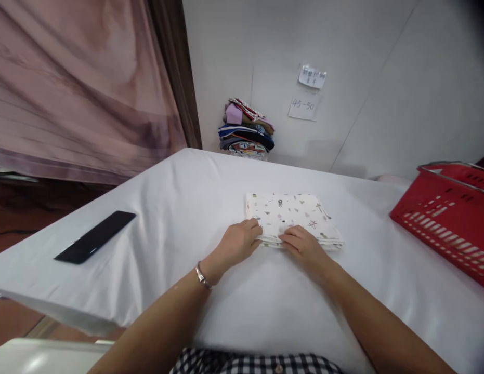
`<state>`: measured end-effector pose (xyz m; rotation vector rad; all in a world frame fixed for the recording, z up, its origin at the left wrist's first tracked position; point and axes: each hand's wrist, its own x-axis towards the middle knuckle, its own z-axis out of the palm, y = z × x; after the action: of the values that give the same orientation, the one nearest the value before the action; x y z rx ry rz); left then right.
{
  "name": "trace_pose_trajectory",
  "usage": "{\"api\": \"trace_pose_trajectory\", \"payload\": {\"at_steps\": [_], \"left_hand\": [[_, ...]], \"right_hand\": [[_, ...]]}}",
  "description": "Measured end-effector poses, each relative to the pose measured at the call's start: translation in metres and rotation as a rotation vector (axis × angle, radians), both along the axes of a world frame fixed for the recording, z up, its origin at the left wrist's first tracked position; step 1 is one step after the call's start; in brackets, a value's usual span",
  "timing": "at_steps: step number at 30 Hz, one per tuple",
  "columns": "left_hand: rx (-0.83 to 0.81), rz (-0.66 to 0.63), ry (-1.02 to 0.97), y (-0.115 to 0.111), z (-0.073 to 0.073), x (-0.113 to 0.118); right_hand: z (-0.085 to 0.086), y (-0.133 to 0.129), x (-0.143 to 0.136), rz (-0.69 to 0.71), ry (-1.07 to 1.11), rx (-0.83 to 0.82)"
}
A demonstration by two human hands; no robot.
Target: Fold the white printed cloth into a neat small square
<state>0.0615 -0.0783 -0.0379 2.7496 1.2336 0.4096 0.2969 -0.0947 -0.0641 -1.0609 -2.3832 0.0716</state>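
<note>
A white cloth [292,210] with small scattered prints lies folded in several layers on the white-covered table. My left hand [242,239], with a bracelet at the wrist, has its fingers closed on the cloth's near left corner. Along the near edge, my right hand [302,249] pinches the layers at about the middle, its fingertips on top and the thumb hidden. The cloth lies flat, and its layered edge shows to the right of my right hand.
A black flat panel [95,237] lies on the table at the left. To the right stands a red plastic basket [448,218]. Beyond the far edge is a stack of folded clothes [247,130] by the wall. A pink curtain [86,88] hangs at the left.
</note>
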Motion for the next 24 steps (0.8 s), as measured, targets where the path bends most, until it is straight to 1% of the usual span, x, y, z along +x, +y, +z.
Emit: {"api": "trace_pose_trajectory", "payload": {"at_steps": [3,5,7,8,10,12,14,17,19,21,24], "left_hand": [[-0.085,-0.005,-0.037,0.0,-0.001,-0.001],[-0.196,0.014,-0.14,0.002,-0.004,-0.004],[-0.286,0.099,-0.305,0.007,-0.008,-0.007],[-0.31,0.172,-0.387,0.012,-0.011,-0.01],[-0.347,0.344,-0.515,0.026,-0.016,-0.014],[-0.415,0.495,-0.588,0.046,-0.02,-0.017],[-0.486,0.586,-0.617,0.07,-0.02,-0.018],[-0.534,0.653,-0.621,0.103,-0.017,-0.013],[-0.569,0.68,-0.611,0.12,-0.014,-0.005],[-0.581,0.696,-0.59,0.131,-0.014,0.005],[-0.546,0.721,-0.562,0.14,-0.016,0.017]], "right_hand": [[-0.001,0.001,-0.001,0.025,-0.003,-0.001],[-0.001,0.0,-0.001,0.038,-0.027,-0.036],[0.0,0.0,-0.002,0.028,-0.047,-0.06],[0.001,-0.001,-0.002,0.021,-0.058,-0.062],[0.0,-0.001,-0.005,0.004,-0.086,-0.04],[-0.003,0.0,-0.008,-0.015,-0.119,-0.005],[-0.005,0.0,-0.011,-0.025,-0.138,0.034],[-0.009,0.0,-0.014,-0.018,-0.125,0.073],[-0.011,0.0,-0.015,-0.016,-0.108,0.089],[-0.012,0.0,-0.016,-0.019,-0.096,0.109],[-0.015,0.002,-0.018,-0.013,-0.094,0.14]]}}
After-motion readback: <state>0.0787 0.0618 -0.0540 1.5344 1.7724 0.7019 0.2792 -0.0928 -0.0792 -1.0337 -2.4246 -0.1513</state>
